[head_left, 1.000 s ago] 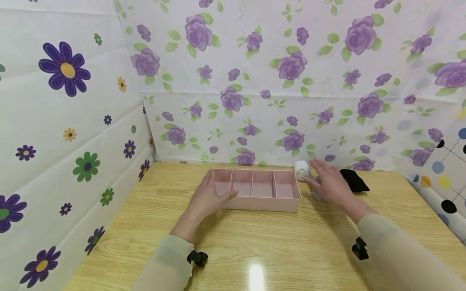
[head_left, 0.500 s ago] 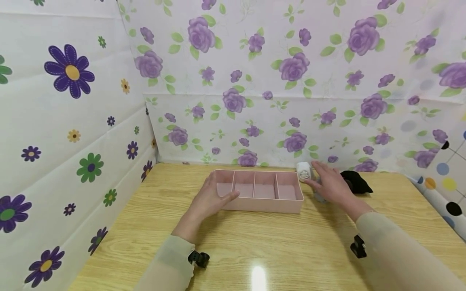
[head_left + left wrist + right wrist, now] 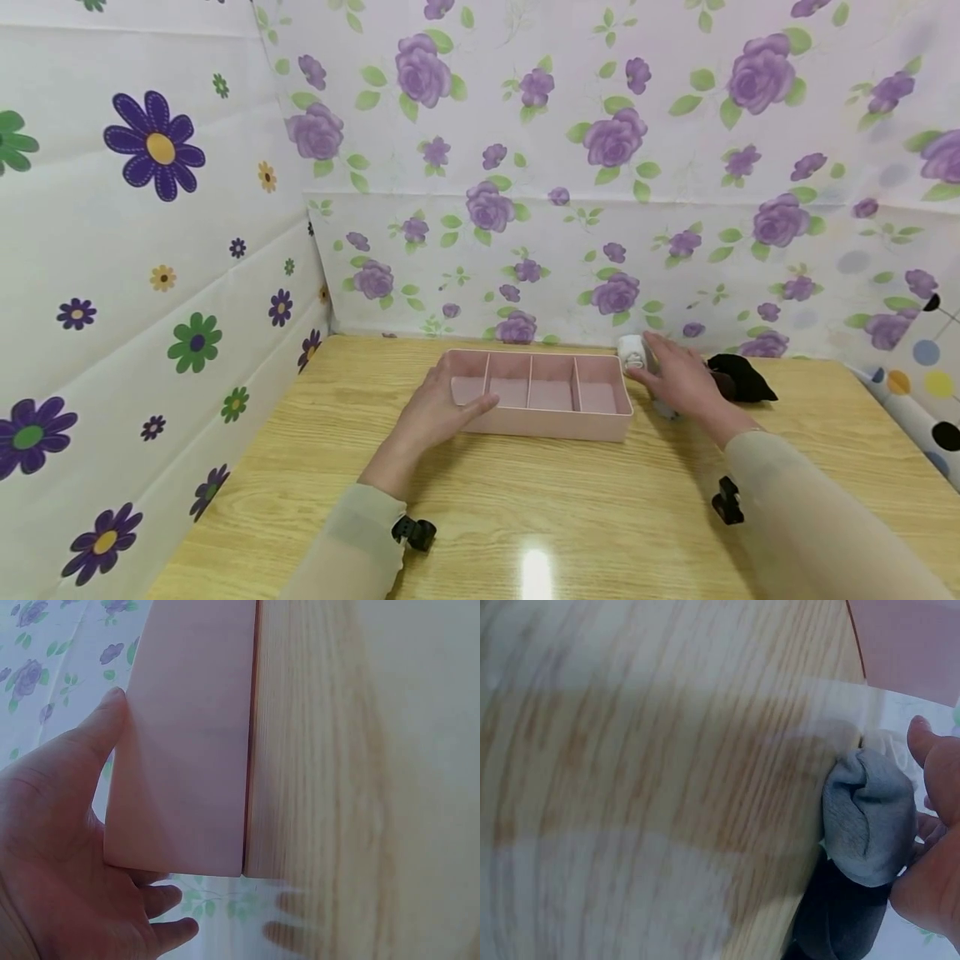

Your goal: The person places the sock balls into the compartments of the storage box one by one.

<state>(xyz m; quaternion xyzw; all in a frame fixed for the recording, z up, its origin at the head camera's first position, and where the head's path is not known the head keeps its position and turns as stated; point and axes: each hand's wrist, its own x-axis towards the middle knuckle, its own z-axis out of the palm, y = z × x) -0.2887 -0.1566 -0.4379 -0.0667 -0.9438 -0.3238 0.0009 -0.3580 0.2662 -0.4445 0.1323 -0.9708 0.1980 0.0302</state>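
A pink box [image 3: 555, 423] with several compartments stands on the table. My left hand [image 3: 433, 412] holds its left end, with the thumb along the front rim; in the left wrist view the fingers reach round the end of the box. To the right of the box, my right hand [image 3: 684, 383] is spread over some rolled cloth bundles that look like socks. A white roll [image 3: 631, 352] lies by its thumb and fingertips, against the box's back right corner. Beside the palm is a grey roll [image 3: 868, 817], mostly hidden in the head view.
A black bundle [image 3: 742, 379] lies to the right of my right hand, with a dark brown one [image 3: 723, 384] partly behind the hand. Floral sheeting [image 3: 487, 275] rises at the table's back edge, and more sheeting [image 3: 187, 275] covers the left side.
The head view has shifted slightly. My right hand has edged left, closer to the white roll. My left hand stays on the box.
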